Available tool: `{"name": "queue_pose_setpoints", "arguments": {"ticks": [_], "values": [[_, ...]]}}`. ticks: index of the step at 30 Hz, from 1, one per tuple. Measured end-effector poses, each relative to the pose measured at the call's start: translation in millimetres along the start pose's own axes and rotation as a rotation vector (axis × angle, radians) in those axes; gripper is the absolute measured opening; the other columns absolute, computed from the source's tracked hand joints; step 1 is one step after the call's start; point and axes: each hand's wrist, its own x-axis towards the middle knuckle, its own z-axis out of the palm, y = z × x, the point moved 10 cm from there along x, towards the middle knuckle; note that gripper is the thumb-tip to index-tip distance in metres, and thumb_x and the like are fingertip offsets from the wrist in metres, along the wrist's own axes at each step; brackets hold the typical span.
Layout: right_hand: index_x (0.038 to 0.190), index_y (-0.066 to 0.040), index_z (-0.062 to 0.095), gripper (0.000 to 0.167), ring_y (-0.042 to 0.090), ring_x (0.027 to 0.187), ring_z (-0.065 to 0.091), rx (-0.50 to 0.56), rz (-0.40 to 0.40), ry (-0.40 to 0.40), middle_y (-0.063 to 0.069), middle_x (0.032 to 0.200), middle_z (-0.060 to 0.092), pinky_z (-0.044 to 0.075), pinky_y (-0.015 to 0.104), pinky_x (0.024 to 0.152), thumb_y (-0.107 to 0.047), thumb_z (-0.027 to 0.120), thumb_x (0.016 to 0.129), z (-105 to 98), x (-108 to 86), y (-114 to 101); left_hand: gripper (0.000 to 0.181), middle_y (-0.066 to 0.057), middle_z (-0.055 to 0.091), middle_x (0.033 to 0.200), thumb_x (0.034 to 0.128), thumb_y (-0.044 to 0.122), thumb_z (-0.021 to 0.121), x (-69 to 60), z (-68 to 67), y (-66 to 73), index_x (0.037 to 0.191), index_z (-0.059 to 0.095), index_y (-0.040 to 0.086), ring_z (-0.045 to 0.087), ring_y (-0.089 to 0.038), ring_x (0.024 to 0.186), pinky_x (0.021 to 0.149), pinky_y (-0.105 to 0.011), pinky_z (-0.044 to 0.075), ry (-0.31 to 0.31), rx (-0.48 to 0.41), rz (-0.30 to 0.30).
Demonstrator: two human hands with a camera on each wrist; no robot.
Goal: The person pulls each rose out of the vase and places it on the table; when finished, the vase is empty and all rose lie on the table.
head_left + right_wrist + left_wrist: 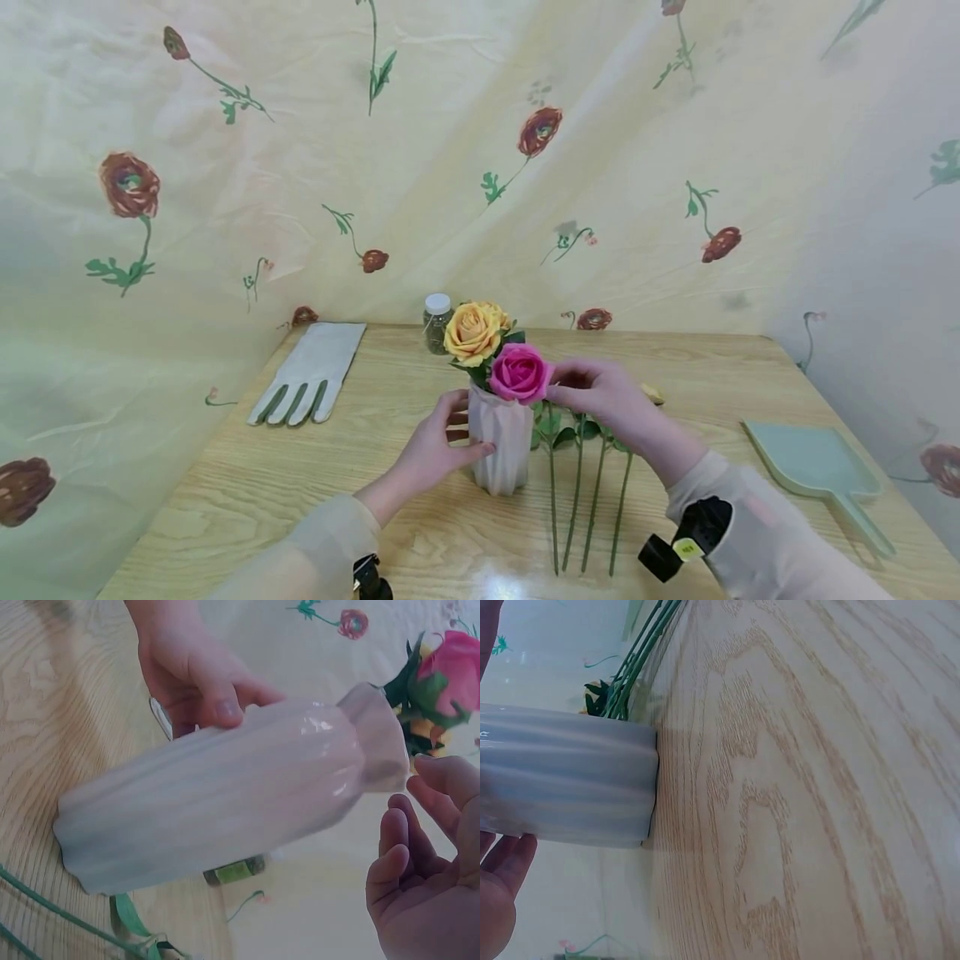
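Center of the counter (420,537): vase (498,454) upright, yellow roses (474,333) and a pink rose (520,373) in its mouth. My left hand (441,443) has its fingers clamped on the vase's left side, thumb toward the front. My right hand (603,396) is by the rim, fingers slightly apart, loosely bent; contact unclear. Green stems (573,500) lie right of the vase.

Above that white fluted vase (498,442) I see a golden-yellow rose (472,335) and a magenta rose (520,372), thin green stems (577,482) right of the vase, red-flowered cream cloth (450,150) behind it.
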Motion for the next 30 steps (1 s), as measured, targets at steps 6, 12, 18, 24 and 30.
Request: {"name": "queue_pose_setpoints", "arguments": {"ticks": [6, 12, 18, 24, 30], "values": [[0.102, -0.002, 0.067, 0.018, 0.021, 0.076, 0.055, -0.018, -0.058, -0.004, 0.009, 0.086, 0.063, 0.051, 0.030, 0.065, -0.012, 0.068, 0.086, 10, 4.2, -14, 0.069, -0.017, 0.045, 0.133, 0.0808, 0.015, 0.075, 1.7, -0.2, -2.6, 0.137, 0.035, 0.009, 0.052, -0.035, 0.112, 0.092, -0.049, 0.047, 0.004, -0.028, -0.009], [0.106, -0.002, 0.067, 0.022, 0.021, 0.078, 0.056, 0.008, -0.051, 0.005, 0.010, 0.090, 0.065, 0.052, 0.031, 0.067, -0.010, 0.068, 0.086, 14, 5.5, -17, 0.070, -0.013, 0.046, 0.132, 0.0795, 0.024, 0.077, -0.5, -0.2, 1.2, 0.136, 0.036, 0.013, 0.053, -0.032, 0.112, 0.092, -0.046, 0.047, 0.002, -0.016, 0.013], [0.098, -0.002, 0.069, 0.014, 0.017, 0.073, 0.055, -0.004, -0.103, -0.002, 0.008, 0.086, 0.064, 0.050, 0.027, 0.062, -0.005, 0.068, 0.084, 18, 6.5, -26, 0.071, -0.013, 0.046, 0.132, 0.0793, 0.025, 0.077, -0.7, 0.3, 0.6, 0.136, 0.036, 0.014, 0.053, -0.032, 0.111, 0.092, -0.047, 0.047, -0.003, -0.023, 0.013], [0.087, -0.005, 0.069, 0.006, 0.017, 0.069, 0.049, -0.081, -0.142, -0.015, 0.006, 0.081, 0.056, 0.046, 0.025, 0.058, -0.004, 0.069, 0.081, 23, 7.0, -32, 0.072, -0.013, 0.045, 0.133, 0.0799, 0.022, 0.076, -0.7, 0.9, -0.5, 0.138, 0.034, 0.014, 0.052, -0.032, 0.112, 0.092, -0.047, 0.047, -0.006, -0.038, 0.005], [0.084, -0.007, 0.070, 0.003, 0.020, 0.071, 0.048, -0.145, -0.122, 0.014, 0.003, 0.082, 0.056, 0.046, 0.027, 0.059, -0.010, 0.071, 0.083, 24, 8.1, -32, 0.072, -0.013, 0.045, 0.133, 0.0796, 0.025, 0.076, -1.2, 0.3, 0.4, 0.137, 0.035, 0.015, 0.052, -0.031, 0.112, 0.093, -0.047, 0.047, -0.007, -0.035, 0.005]]}}
